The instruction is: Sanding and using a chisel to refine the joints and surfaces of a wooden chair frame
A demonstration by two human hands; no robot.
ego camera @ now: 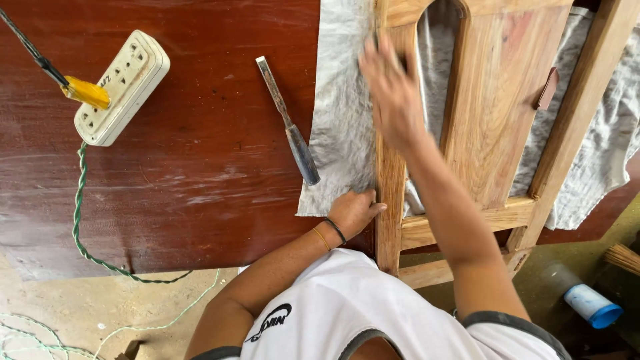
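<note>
- While the left hand (352, 212) lies flat, grip open, steadying the wooden frame (390, 187) at the surface's near edge,
- right hand (393, 90), blurred, presses the frame's rail; its grip cannot be told.

One chisel (288, 122), one power strip (122, 87), one yellow plug (87, 92), one wooden frame (497, 100), one grey cloth (340, 113), one blue-capped tube (587, 300), two hands.
</note>
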